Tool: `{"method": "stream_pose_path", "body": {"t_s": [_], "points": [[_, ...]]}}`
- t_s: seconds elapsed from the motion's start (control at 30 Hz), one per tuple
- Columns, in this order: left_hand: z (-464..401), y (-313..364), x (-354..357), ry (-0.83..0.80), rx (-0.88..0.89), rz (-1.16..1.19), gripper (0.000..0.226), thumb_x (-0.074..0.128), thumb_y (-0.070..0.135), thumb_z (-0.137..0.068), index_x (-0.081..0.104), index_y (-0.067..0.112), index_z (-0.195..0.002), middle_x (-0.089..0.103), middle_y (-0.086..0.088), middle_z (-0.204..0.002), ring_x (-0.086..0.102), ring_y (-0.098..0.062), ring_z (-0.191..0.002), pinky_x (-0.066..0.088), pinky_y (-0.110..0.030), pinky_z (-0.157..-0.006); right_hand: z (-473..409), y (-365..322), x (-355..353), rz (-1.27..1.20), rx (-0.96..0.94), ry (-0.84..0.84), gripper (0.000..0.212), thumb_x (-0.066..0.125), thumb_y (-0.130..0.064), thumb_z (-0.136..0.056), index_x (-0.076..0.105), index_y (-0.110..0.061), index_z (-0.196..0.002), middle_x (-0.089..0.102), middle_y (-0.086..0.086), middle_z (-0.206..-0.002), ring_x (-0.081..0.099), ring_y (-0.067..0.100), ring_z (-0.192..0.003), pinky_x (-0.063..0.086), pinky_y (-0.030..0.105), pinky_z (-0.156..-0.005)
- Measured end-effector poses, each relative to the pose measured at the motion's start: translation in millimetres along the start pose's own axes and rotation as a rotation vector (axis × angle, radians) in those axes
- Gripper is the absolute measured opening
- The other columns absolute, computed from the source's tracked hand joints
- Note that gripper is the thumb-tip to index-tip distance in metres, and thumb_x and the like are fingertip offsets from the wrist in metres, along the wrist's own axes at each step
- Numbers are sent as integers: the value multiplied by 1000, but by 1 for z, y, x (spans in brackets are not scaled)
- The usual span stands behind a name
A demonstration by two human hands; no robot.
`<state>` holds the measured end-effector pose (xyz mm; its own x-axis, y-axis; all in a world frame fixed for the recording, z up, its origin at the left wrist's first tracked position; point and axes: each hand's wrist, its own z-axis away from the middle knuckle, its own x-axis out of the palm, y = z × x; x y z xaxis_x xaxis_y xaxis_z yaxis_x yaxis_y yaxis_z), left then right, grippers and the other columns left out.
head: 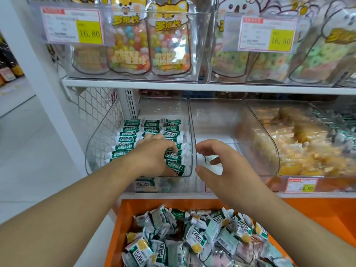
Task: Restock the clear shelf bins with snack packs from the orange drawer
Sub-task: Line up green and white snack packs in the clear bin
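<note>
While the left hand [156,153] is reaching into the leftmost clear plastic shelf bin [92,151] at centre frame, its curled fingers are resting on the rows of green-and-white snack packs [128,135] lined up there, apparently pressing or straightening them; whether a pack is actually being pinched cannot be told, since the fingertips are hiding behind the knuckles. The right hand [215,164] is hovering at the mouth of the neighbouring clear bin [221,116], fingers and thumb apart and loosely bent, holding nothing, probably waiting to steady the bin or to dip for more stock. That middle bin is showing almost nothing inside. Loose packs [192,236] are lying heaped in the orange drawer [317,211] at the bottom of the frame, pulled out directly under the shelf for short reaches. The drawer's near edge is running out of frame, and the yellow snacks [300,147] in the right-hand bin are blurring behind glare.
</note>
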<state>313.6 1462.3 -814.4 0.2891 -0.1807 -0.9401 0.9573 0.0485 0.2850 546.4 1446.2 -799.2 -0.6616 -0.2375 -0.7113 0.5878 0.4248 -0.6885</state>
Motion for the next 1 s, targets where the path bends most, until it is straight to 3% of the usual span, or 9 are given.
{"method": "stream_pose_path", "body": {"t_s": [0.07, 0.17, 0.43, 0.57, 0.73, 0.87, 0.93, 1.0], "points": [[-1, -2, 3, 24, 9, -2, 54, 85, 32, -83, 62, 44, -131, 52, 12, -131, 38, -19, -129, 40, -45, -110, 0, 1, -1, -8, 4, 0, 40, 70, -31, -98, 55, -42, -133, 55, -29, -125, 49, -13, -115, 39, 3, -89], [-5, -2, 7, 59, -19, -43, 60, 93, 50, -70, 63, 49, -122, 55, 10, -125, 47, -22, -120, 48, -45, -103, 0, 2, -1, -19, 8, 0, 38, 71, -29, -98, 56, -41, -131, 57, -27, -122, 50, -13, -112, 40, 3, -87], [-13, 1, 10, 58, -17, -195, 61, 91, 56, -69, 65, 42, -122, 62, 7, -117, 53, -25, -111, 53, -45, -94, 0, 4, -2, -16, 17, -3, 36, 70, -28, -98, 57, -39, -129, 59, -27, -119, 50, -13, -110, 40, 2, -86], [-17, 1, 10, 47, 34, -249, 45, 85, 37, -77, 59, 44, -113, 58, 10, -111, 49, -24, -110, 50, -44, -93, 0, 4, -1, -20, 24, -7, 37, 70, -29, -98, 57, -39, -131, 59, -27, -119, 51, -13, -109, 40, 3, -86], [-21, -2, 14, 107, 143, -301, 40, 81, 22, -86, 61, 34, -119, 50, 10, -117, 41, -17, -112, 38, -33, -91, 0, 4, 0, -14, 8, -3, 42, 70, -27, -98, 55, -43, -133, 57, -27, -123, 51, -11, -112, 39, 4, -88], [-19, -7, 19, 82, 91, -126, 65, 91, 49, -72, 51, 32, -119, 47, 10, -120, 41, -14, -111, 46, -33, -87, 0, 5, 2, 39, -77, -47, 57, 68, -24, -99, 50, -47, -148, 45, -33, -141, 43, -12, -125, 36, 11, -107], [-18, -7, 18, 78, 95, -149, 90, 91, 56, -69, 44, 29, -141, 48, 9, -134, 41, -15, -123, 49, -40, -99, 0, 6, 3, 57, -93, -63, 56, 68, -23, -100, 52, -43, -149, 42, -32, -149, 41, -9, -133, 35, 17, -115], [-17, -6, 16, 75, 101, -166, 102, 90, 52, -73, 36, 28, -157, 46, 7, -140, 38, -17, -131, 48, -42, -105, 0, 7, 5, 78, -95, -60, 57, 67, -20, -100, 53, -42, -150, 44, -29, -152, 39, -8, -139, 34, 22, -120]]}}
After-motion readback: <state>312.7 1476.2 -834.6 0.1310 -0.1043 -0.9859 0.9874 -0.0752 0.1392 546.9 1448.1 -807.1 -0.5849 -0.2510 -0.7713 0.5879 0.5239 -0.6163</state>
